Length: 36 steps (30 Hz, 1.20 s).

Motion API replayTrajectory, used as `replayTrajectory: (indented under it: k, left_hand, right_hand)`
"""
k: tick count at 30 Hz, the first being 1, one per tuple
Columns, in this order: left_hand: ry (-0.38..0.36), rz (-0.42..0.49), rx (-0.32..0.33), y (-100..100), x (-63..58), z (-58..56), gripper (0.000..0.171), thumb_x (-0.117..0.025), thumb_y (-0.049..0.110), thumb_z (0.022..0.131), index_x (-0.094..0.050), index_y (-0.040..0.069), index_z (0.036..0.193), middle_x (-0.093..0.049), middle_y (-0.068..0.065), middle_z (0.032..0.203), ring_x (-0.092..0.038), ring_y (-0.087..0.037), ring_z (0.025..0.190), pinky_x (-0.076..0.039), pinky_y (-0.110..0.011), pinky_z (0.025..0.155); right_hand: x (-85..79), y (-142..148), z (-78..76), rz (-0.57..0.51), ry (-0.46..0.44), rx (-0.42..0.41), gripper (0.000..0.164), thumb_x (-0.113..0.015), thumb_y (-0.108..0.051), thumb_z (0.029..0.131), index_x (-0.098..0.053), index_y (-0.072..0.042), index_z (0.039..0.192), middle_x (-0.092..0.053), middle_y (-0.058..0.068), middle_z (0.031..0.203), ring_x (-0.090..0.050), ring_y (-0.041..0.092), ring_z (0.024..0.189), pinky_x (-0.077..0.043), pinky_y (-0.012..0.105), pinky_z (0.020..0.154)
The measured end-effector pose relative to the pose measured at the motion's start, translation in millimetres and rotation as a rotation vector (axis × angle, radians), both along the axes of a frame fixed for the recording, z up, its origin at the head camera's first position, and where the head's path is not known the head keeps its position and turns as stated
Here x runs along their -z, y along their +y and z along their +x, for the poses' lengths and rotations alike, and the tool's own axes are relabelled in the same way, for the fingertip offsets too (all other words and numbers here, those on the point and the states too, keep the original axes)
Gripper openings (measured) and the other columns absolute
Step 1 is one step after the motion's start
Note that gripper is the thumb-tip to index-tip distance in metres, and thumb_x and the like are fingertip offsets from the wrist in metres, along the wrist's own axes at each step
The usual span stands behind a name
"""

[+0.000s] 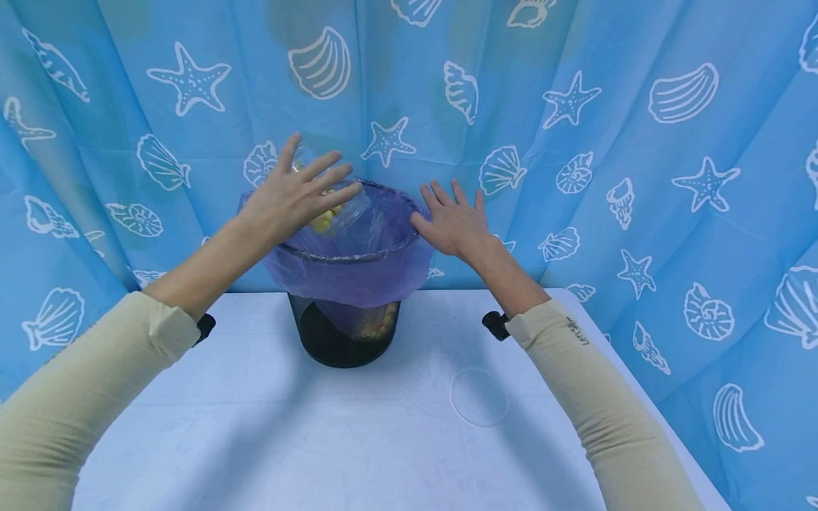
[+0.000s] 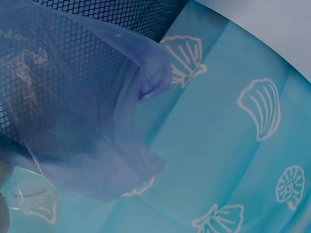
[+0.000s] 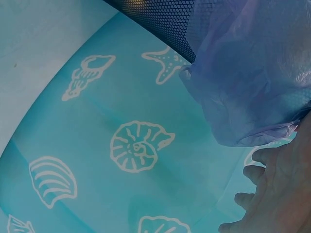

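A black mesh wastebasket [image 1: 345, 348] stands on the table, lined with a translucent purple bin bag [image 1: 348, 280] folded over its rim. My left hand [image 1: 287, 195] is above the basket's left side, fingers straight and spread. Partly hidden behind those fingers is clear plastic with yellow pieces [image 1: 324, 221] in the basket's mouth; whether the hand touches it cannot be told. By the right rim is my right hand [image 1: 456, 223], its fingers extended and its thumb close to the bag's edge. In the right wrist view the bag [image 3: 252, 87] hangs beside that hand [image 3: 282, 184].
A thin pale ring [image 1: 479, 397] lies on the white table [image 1: 358, 454], right of and nearer than the basket. Behind the table hangs a blue curtain [image 1: 409, 85] with white shells and starfish. Dark straps [image 1: 495, 325] show at both wrists.
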<state>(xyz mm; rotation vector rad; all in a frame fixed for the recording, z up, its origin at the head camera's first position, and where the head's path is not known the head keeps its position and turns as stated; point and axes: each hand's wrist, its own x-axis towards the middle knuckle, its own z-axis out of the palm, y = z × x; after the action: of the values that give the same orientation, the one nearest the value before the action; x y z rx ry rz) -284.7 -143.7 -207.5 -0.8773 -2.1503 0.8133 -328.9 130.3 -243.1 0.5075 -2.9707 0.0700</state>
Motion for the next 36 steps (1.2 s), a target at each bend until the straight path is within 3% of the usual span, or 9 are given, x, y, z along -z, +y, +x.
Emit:
replayTrajectory:
  k: [13, 18, 24, 30, 36]
  left_hand:
    - [-0.026, 0.000, -0.012, -0.7, -2.2, 1.5, 0.096, -0.076, -0.005, 0.069, -0.025, 0.026, 0.144, -0.024, -0.008, 0.148, -0.010, -0.027, 0.137, 0.007, -0.059, 0.102]
    - [-0.004, -0.019, -0.018, -0.3, -2.5, 1.7, 0.099, -0.077, -0.005, 0.068, -0.023, 0.028, 0.145, -0.021, -0.007, 0.149, -0.008, -0.026, 0.137, 0.006, -0.059, 0.103]
    - [0.038, -0.105, 0.003, 4.2, -3.1, 4.3, 0.100, -0.079, 0.001, 0.069, -0.021, 0.029, 0.145, -0.018, -0.006, 0.150, -0.006, -0.026, 0.138, 0.003, -0.059, 0.104]
    - [0.094, -0.076, 0.011, 9.3, -10.7, 7.9, 0.106, -0.081, 0.002, 0.066, -0.017, 0.029, 0.146, -0.014, -0.005, 0.151, -0.003, -0.025, 0.138, 0.002, -0.057, 0.104]
    - [0.042, -0.084, 0.019, 3.5, -4.1, 8.6, 0.100, -0.077, -0.001, 0.069, -0.019, 0.028, 0.146, -0.016, -0.006, 0.150, -0.006, -0.025, 0.138, 0.002, -0.058, 0.104]
  right_hand:
    - [-0.7, -0.5, -0.4, 0.000, 0.003, -0.005, 0.065, -0.016, -0.057, 0.093, -0.003, -0.025, 0.148, -0.002, -0.001, 0.153, 0.010, 0.026, 0.137, 0.009, 0.058, 0.102]
    - [-0.6, -0.7, -0.3, -0.012, 0.003, -0.006, 0.065, -0.017, -0.057, 0.093, -0.003, -0.025, 0.148, -0.002, -0.001, 0.153, 0.010, 0.026, 0.137, 0.011, 0.057, 0.102]
    - [-0.6, -0.6, -1.1, -0.012, 0.002, -0.004, 0.066, -0.016, -0.057, 0.092, -0.003, -0.025, 0.148, -0.002, -0.001, 0.153, 0.010, 0.026, 0.137, 0.011, 0.057, 0.102]
    - [-1.9, 0.7, -0.6, -0.008, 0.005, 0.003, 0.066, -0.016, -0.057, 0.093, -0.003, -0.024, 0.148, -0.003, 0.000, 0.153, 0.009, 0.026, 0.137, 0.009, 0.058, 0.102]
    - [-1.3, 0.7, 0.4, -0.002, -0.009, 0.004, 0.067, -0.015, -0.058, 0.092, -0.002, -0.024, 0.148, -0.002, -0.001, 0.153, 0.010, 0.026, 0.137, 0.009, 0.058, 0.103]
